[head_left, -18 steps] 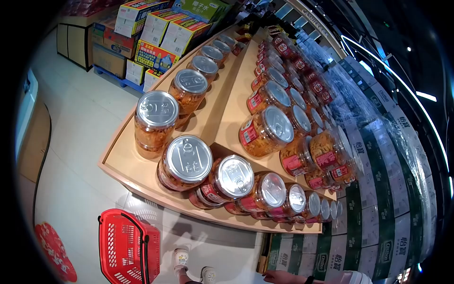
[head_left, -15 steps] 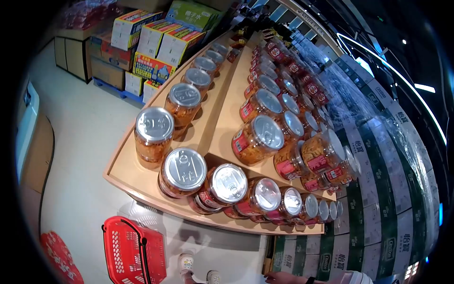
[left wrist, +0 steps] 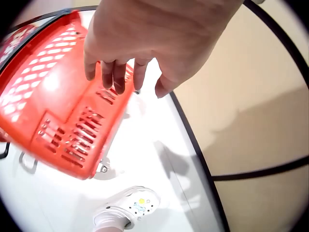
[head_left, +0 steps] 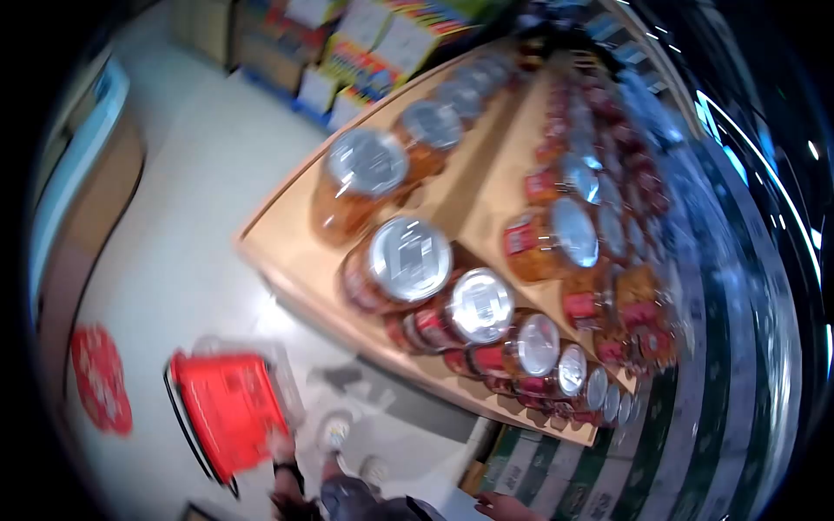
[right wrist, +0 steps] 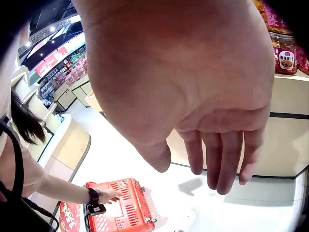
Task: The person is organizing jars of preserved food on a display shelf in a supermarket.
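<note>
A red shopping basket (head_left: pixel 230 399) with slotted walls and a black handle (head_left: pixel 184 425) is on the floor at lower left in the head view. My left hand (head_left: pixel 281 445) is at the basket's near right side. In the left wrist view, that hand (left wrist: pixel 159 36) has its fingers hanging loosely, overlapping the red basket (left wrist: pixel 63 96). My right hand (head_left: pixel 502 505) shows at the bottom of the head view, beside the display stand. Seen close in the right wrist view, the right hand (right wrist: pixel 188 82) has relaxed fingers pointing down and holds nothing.
A wooden display stand (head_left: pixel 282 230) bears several clear jars (head_left: pixel 408 260) with silver lids. Wrapped cartons (head_left: pixel 599 486) are stacked on the right, colourful boxes (head_left: pixel 373 61) behind. A curved counter (head_left: pixel 113 174) stands left. A white clog (left wrist: pixel 137 203) is near the basket.
My left hand has come into view at the basket. The basket's black handle, which crossed over it, now shows along its left side. The head view has swung and is blurred.
</note>
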{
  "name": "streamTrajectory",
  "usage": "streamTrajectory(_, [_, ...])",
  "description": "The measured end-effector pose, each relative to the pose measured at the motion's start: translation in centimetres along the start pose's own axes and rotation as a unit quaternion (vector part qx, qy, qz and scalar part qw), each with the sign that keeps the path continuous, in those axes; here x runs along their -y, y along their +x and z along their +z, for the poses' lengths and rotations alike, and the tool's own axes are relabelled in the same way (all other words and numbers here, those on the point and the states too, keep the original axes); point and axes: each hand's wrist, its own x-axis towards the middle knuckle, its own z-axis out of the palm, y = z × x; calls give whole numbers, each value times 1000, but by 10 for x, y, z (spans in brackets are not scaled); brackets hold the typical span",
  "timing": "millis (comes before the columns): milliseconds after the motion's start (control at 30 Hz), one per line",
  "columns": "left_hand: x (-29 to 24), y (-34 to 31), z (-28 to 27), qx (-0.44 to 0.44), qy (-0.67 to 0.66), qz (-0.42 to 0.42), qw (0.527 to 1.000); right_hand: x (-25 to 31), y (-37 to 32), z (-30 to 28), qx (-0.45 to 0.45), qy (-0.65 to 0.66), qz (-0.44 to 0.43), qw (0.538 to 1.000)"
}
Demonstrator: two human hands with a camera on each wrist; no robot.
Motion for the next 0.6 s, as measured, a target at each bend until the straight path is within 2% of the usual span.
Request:
streamTrajectory(33, [-32, -14, -23, 38, 1, 38, 999, -17, 1, 4, 16, -13, 15, 1000])
streamTrajectory(67, [-37, -5, -3, 7, 18, 69, 997, -17, -6, -7, 25, -14, 12, 1000])
streamTrajectory(100, [-63, -7, -4, -55, 11, 58, 997, -11, -8, -22, 24, -9, 4, 1000])
streamTrajectory(133, [-77, 9, -3, -64, 32, 35, 997, -6, -6, -32, 17, 2, -4, 1000])
streamTrajectory(233, [-79, 42, -17, -214, 11, 5, 977, -9, 2, -33, 11, -75, 49, 996])
streamTrajectory(267, [-72, 48, -34, -266, 19, 3, 964, -5, 2, -33, 21, -111, 61, 992])
streamTrajectory(300, [-33, 28, -76, -323, 57, -11, 945, 1, -8, -24, 59, -112, 57, 990])
streamTrajectory(367, [-4, 38, -113, -388, 72, -49, 918, 15, -6, -19, 77, -118, 77, 987])
streamTrajectory(467, [43, 48, -158, -349, 50, -209, 912, -5, 11, -8, 99, -76, 50, 991])
streamTrajectory(500, [80, 63, -153, -336, 41, -256, 905, -1, 16, -10, 97, -67, 37, 992])
streamTrajectory(567, [126, 68, -164, -266, -4, -321, 909, 14, 22, -12, 95, -41, 13, 995])
streamTrajectory(600, [148, 70, -164, -220, -14, -336, 916, 13, 27, -10, 103, -43, 35, 993])
